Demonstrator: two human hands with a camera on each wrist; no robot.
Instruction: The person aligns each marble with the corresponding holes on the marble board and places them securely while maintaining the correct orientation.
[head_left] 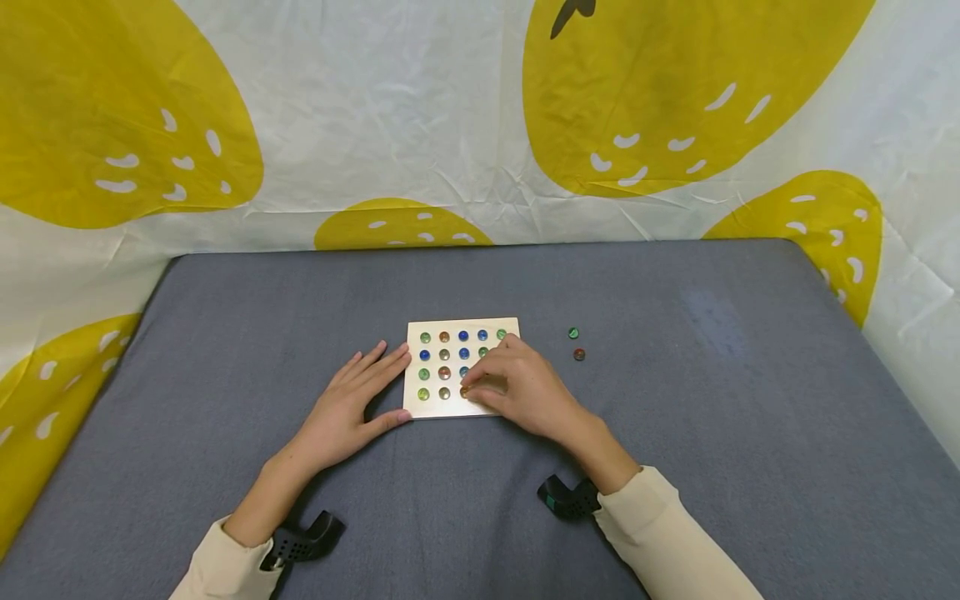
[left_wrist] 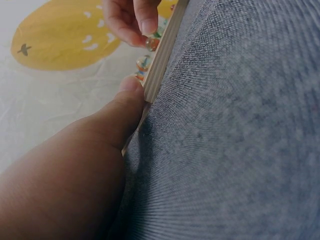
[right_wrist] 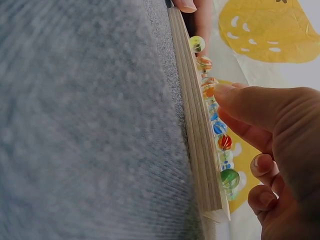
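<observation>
A pale wooden board (head_left: 454, 409) lies on the grey cloth, with rows of glass marbles in blue, green, amber and reddish tones on it. My left hand (head_left: 341, 417) rests at its left side, fingers spread, fingertips and thumb touching the edge. In the left wrist view the thumb (left_wrist: 129, 95) presses at the board's corner. My right hand (head_left: 528, 387) reaches over the right part and hides some marbles there. Its thumb and index finger pinch an orange-streaked marble (right_wrist: 208, 88) at the board's near row; the other fingers are loosely curled.
Right of the board, a green marble (head_left: 573, 332) and a reddish-brown marble (head_left: 579, 354) lie loose on the grey cloth (head_left: 712, 417). Black wrist devices (head_left: 307, 537) sit at both cuffs. Behind hangs a white curtain (head_left: 390, 108) with yellow shapes.
</observation>
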